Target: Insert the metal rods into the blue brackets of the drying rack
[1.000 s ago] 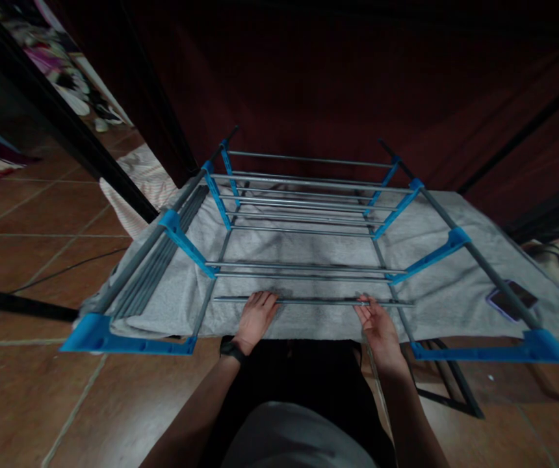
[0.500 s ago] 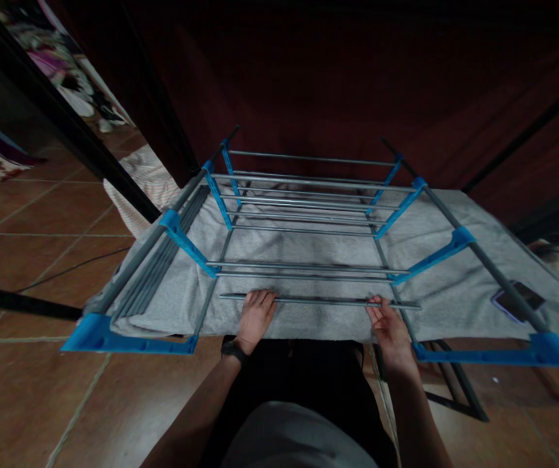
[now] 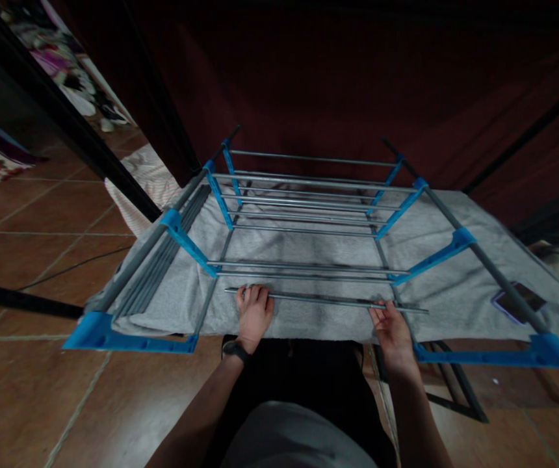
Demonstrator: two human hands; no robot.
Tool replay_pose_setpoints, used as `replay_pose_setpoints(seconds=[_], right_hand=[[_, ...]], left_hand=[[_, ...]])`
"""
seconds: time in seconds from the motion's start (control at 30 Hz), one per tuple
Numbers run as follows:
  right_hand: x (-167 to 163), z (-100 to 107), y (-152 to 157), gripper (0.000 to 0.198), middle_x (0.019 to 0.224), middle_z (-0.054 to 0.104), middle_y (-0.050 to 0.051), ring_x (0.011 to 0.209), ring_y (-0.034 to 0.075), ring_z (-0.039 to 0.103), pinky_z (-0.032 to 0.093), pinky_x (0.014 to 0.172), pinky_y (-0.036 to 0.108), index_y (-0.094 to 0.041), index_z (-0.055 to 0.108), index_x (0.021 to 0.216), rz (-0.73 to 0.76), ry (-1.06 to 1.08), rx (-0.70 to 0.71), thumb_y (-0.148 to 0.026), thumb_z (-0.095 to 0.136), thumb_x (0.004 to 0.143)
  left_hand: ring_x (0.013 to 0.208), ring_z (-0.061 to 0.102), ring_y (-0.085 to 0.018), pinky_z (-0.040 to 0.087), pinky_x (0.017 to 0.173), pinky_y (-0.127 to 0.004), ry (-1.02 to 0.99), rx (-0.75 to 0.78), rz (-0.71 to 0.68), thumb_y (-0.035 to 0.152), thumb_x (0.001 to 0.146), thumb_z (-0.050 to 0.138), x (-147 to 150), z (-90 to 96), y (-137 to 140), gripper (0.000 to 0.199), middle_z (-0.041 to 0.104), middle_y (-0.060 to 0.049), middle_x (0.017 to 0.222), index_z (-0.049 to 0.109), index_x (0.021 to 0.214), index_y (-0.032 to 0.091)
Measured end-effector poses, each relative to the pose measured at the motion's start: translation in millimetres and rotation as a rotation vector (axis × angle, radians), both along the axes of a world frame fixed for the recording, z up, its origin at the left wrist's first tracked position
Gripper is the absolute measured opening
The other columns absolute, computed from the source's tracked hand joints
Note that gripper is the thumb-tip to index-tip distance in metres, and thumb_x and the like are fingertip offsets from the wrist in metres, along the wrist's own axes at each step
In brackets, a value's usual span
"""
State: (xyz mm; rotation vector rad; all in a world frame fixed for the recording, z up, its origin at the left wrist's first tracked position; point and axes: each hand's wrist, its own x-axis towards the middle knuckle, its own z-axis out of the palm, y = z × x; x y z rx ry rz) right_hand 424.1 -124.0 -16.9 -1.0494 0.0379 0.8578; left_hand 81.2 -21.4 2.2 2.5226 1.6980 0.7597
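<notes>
Grey rod [image 3: 313,299]: left grip [image 3: 254,312] curled over it, palm down; right grip [image 3: 390,329] pinching it, palm up

Crossbars [image 3: 303,277] beyond rod [image 3: 313,299], blue brackets [image 3: 192,248] flanking, open above

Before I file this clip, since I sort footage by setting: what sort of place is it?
Probably a home interior: a tiled floor, a gray cloth bearing a phone, and what looks like heaped clothing.

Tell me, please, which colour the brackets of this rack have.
The brackets are blue; the head view shows this best.
</notes>
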Motion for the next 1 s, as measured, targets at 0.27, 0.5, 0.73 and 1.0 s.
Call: replay_pose_setpoints(seconds=[0.27, 0.5, 0.73, 1.0], right_hand=[[-0.1, -1.8, 0.1, 0.010, 0.086, 0.073, 0.000, 0.085, 0.012, 0.072, 0.060, 0.091, 0.029, -0.020, 0.066, 0.087, 0.042, -0.008, 0.033, -0.024, 0.074, 0.083], [-1.0, -1.7, -1.4, 0.009, 0.087, 0.073, 0.002, 0.086, 0.013, 0.072, 0.060, 0.090, 0.028, -0.020, 0.066, 0.087, 0.077, -0.028, 0.040, -0.027, 0.071, 0.086], [-3.4, 2.5, -2.1, 0.015, 0.083, 0.071, 0.000, 0.083, 0.014, 0.071, 0.059, 0.095, 0.033, -0.021, 0.065, 0.086, 0.079, -0.038, 0.052, -0.034, 0.073, 0.085], [-5.3, 3.6, -2.0, 0.018, 0.082, 0.070, 0.001, 0.083, 0.016, 0.070, 0.056, 0.100, 0.038, -0.024, 0.064, 0.082, 0.087, -0.073, 0.030, -0.037, 0.074, 0.083]], left_hand=[[0.099, 0.059, -0.028, 0.038, 0.099, -0.046, 0.024, -0.033, -0.060, 0.020, 0.095, 0.049, -3.8, -4.9, -0.5, 0.020, 0.070, -0.008, 0.099, 0.067, 0.104, 0.020], [0.098, 0.060, -0.027, 0.040, 0.092, -0.042, 0.022, -0.079, -0.120, 0.020, 0.094, 0.053, -6.9, -8.4, -1.6, 0.015, 0.071, -0.007, 0.098, 0.064, 0.104, 0.022], [0.095, 0.061, -0.026, 0.042, 0.089, -0.041, 0.079, -0.121, -0.147, 0.022, 0.093, 0.054, -7.0, -7.0, -2.2, 0.009, 0.070, -0.006, 0.096, 0.062, 0.096, 0.023], [0.095, 0.060, -0.027, 0.039, 0.093, -0.045, 0.026, -0.053, -0.101, 0.022, 0.092, 0.054, -5.1, -7.9, -2.2, 0.008, 0.069, -0.007, 0.095, 0.062, 0.092, 0.023]])
